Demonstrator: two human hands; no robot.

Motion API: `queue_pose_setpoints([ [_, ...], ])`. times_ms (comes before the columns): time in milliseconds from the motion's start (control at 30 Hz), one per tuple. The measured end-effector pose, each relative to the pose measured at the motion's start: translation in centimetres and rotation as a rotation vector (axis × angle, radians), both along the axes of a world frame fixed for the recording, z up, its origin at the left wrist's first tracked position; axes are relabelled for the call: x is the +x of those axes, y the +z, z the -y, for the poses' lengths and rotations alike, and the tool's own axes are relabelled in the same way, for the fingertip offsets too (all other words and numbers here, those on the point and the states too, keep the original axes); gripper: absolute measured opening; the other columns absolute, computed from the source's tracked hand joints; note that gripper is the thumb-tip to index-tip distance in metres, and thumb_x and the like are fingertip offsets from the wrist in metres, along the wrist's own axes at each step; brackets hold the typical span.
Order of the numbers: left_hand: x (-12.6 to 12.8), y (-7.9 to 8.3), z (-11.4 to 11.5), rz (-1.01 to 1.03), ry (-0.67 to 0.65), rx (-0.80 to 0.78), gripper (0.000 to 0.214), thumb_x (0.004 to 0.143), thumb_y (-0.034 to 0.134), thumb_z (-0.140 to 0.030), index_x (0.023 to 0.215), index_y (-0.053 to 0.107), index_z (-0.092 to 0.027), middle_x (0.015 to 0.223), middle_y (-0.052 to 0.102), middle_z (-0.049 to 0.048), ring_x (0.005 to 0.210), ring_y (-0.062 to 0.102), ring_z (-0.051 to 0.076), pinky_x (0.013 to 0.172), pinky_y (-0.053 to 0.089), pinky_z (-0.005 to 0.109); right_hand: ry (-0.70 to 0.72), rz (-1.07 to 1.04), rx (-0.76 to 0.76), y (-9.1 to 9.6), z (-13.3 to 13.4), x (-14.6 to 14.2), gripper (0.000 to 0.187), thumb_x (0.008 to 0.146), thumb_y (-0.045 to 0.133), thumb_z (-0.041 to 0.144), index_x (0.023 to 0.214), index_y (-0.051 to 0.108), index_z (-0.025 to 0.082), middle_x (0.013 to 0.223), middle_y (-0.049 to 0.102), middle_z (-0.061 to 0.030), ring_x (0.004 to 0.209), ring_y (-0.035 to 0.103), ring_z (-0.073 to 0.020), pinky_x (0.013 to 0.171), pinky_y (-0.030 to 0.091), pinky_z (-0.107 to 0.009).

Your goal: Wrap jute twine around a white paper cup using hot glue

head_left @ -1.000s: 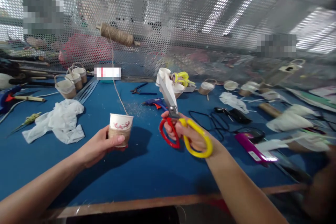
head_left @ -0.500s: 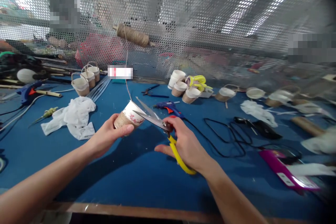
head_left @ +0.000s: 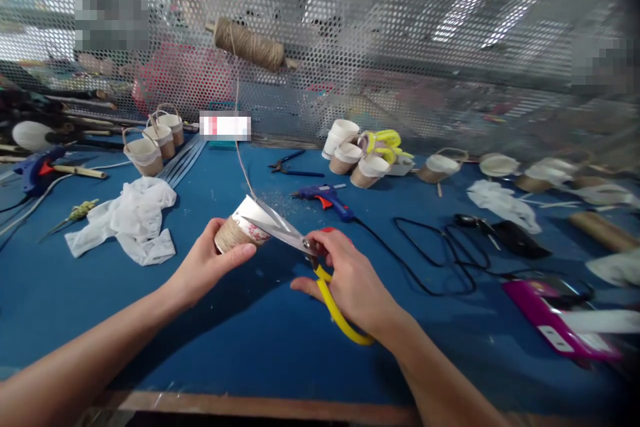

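My left hand (head_left: 213, 257): bare, slim, tapering thumb (head_left: 240, 254) | left wrist (head_left: 173, 295), just behind it: bare, narrow | left forearm (head_left: 105, 340), farther back: bare, widening away from the hand | my right hand (head_left: 357, 280): bare, slender | right forearm (head_left: 437, 360), behind it: bare, smooth-outlined, likewise widening

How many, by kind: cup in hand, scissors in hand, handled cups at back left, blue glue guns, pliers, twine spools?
Cup in hand: 1
Scissors in hand: 1
Handled cups, back left: 3
Blue glue guns: 2
Pliers: 1
Twine spool: 1
Total: 9
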State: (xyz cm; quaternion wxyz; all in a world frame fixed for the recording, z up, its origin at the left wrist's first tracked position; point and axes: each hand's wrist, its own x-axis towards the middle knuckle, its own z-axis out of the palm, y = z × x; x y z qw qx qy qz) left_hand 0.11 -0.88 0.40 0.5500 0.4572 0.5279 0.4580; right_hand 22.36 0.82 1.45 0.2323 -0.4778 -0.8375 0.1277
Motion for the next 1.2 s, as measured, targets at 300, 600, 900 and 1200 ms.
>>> queue_pose_setpoints([
  [300,0.0,-0.03,0.23,0.036,-0.014,-0.016,0.042,0.067,0.068,-0.039,0.094,0.047,-0.014,0.073,0.055,-0.0003,0.062,0.046,0.011,0.057,0.035,0.023,-0.014,0.007,-0.029,0.36,0.18,-0.48,0.041,0.063,0.074,0.036,0.092,0.051,0.02,0.08,0.054,-0.0017,0.072,0.053,-0.0174,0.06,0.045,-0.03],
  [600,0.06,0.13,0.39,0.012,0.001,-0.019,0.044,0.067,0.067,-0.039,0.095,0.046,-0.013,0.075,0.055,0.0009,0.065,0.048,0.013,0.058,0.036,0.024,-0.016,-0.022,-0.039,0.64,0.48,-0.54,0.029,0.068,0.07,0.032,0.088,0.054,0.019,0.076,0.056,-0.0012,0.067,0.053,-0.0157,0.061,0.046,-0.029],
  [900,-0.07,0.01,0.3,0.018,0.001,-0.009,0.045,0.069,0.066,-0.039,0.099,0.044,-0.013,0.084,0.057,0.0047,0.072,0.051,0.015,0.063,0.037,0.026,-0.002,-0.051,-0.044,0.06,0.39,-0.22,0.029,0.072,0.065,0.039,0.09,0.057,0.018,0.077,0.059,-0.0035,0.067,0.056,-0.0162,0.064,0.047,-0.03],
  [1200,-0.23,-0.41,0.17,0.295,0.003,-0.053,0.048,0.072,0.057,-0.055,0.096,0.05,-0.014,0.08,0.06,0.0046,0.063,0.052,0.014,0.055,0.038,0.025,-0.018,-0.043,-0.022,0.19,0.45,-0.21,0.025,0.073,0.064,0.04,0.086,0.058,0.02,0.078,0.062,-0.0037,0.067,0.058,-0.0164,0.063,0.048,-0.029],
])
